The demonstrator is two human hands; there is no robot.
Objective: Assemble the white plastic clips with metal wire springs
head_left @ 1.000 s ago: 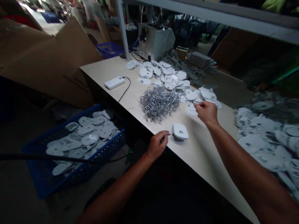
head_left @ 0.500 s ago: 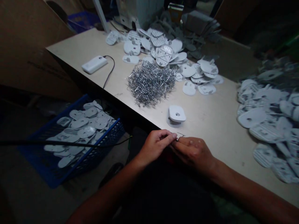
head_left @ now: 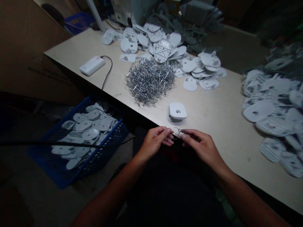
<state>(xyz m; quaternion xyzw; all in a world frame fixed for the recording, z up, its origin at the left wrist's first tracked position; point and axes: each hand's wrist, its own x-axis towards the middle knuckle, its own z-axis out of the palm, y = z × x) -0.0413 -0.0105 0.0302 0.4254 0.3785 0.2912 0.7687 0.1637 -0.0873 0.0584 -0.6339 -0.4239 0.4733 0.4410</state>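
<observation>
- Presently, a thin bent wire [head_left: 179, 130] is held just above the near edge of the table [head_left: 220, 126], between the two hands.
- By the right hand [head_left: 204, 148] the wire is pinched between thumb and forefinger; the loop in it is now exposed, whereas half a second ago the fingers of both hands were pressed together around their work.
- The left hand [head_left: 153, 142] has been drawn slightly apart from the right one; its thumb is pressed to its fingers, close to the wire, but whether a wire end is gripped there cannot be told.
- Just beyond the hands, a white two-layer part [head_left: 177, 111] is left standing on the table where it was, its holed plate uppermost.
- Farther off and to the left, a heap of wires [head_left: 150, 82] is piled; behind it and to its right, loose white plates [head_left: 163, 50] are scattered, some overlapped.
- At the right, a second pile of plates [head_left: 259, 111] is spread over the table.
- Near the far left corner, a white box [head_left: 92, 65] is laid flat, with a thin black cable [head_left: 108, 75] run from it over the table edge; a small red mark can now be seen on it.
- Below, at the left, more plates [head_left: 84, 126] are contained in a blue crate [head_left: 101, 154].
</observation>
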